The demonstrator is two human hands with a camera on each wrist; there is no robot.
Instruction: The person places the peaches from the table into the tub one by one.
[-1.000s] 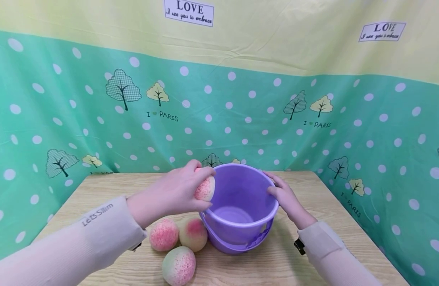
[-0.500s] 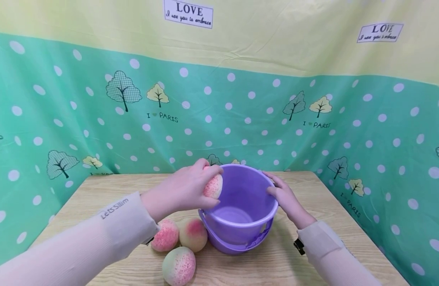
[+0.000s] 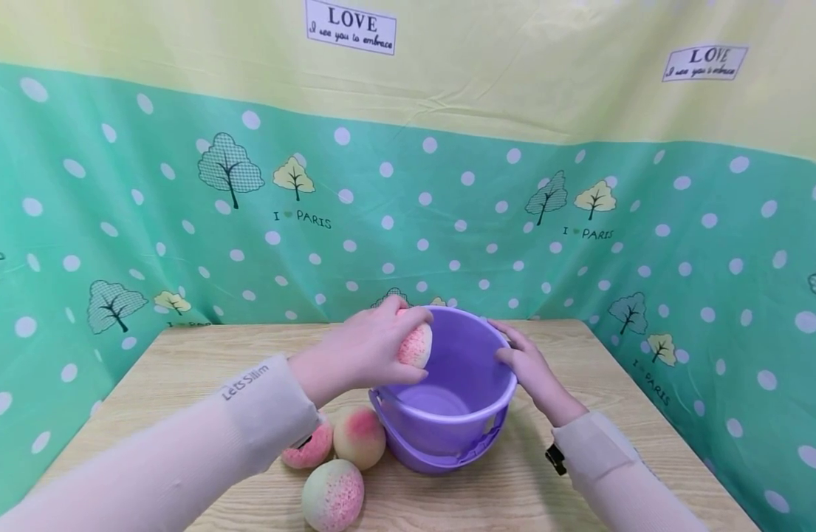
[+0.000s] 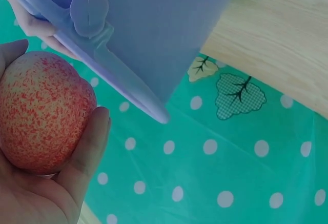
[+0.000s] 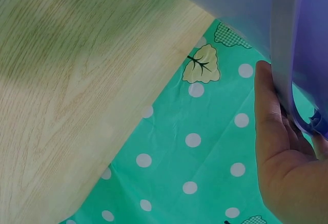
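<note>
In the head view my left hand [image 3: 361, 347] grips a pink-speckled peach [image 3: 416, 346] over the left rim of a purple bucket [image 3: 441, 437]. The left wrist view shows the same peach [image 4: 45, 112] between thumb and fingers, beside the bucket's rim. My right hand [image 3: 539, 375] holds the bucket's right rim, thumb on the inner side and fingers outside. Only bare purple floor shows inside the bucket, whose handle hangs down at the front. Left of the bucket lie a pink peach [image 3: 310, 448], partly behind my sleeve, a cream peach with a red patch [image 3: 360, 439] and a green-and-pink peach [image 3: 333, 496].
A light wooden table [image 3: 614, 414] carries everything. Behind it and along both sides hangs a green and yellow cloth [image 3: 368, 244] with white dots and trees. A dark strap piece [image 3: 555, 459] shows below my right sleeve.
My left hand has moved to the right with the peach, from the bucket's left edge to over its opening. My right hand and the bucket have stayed in place.
</note>
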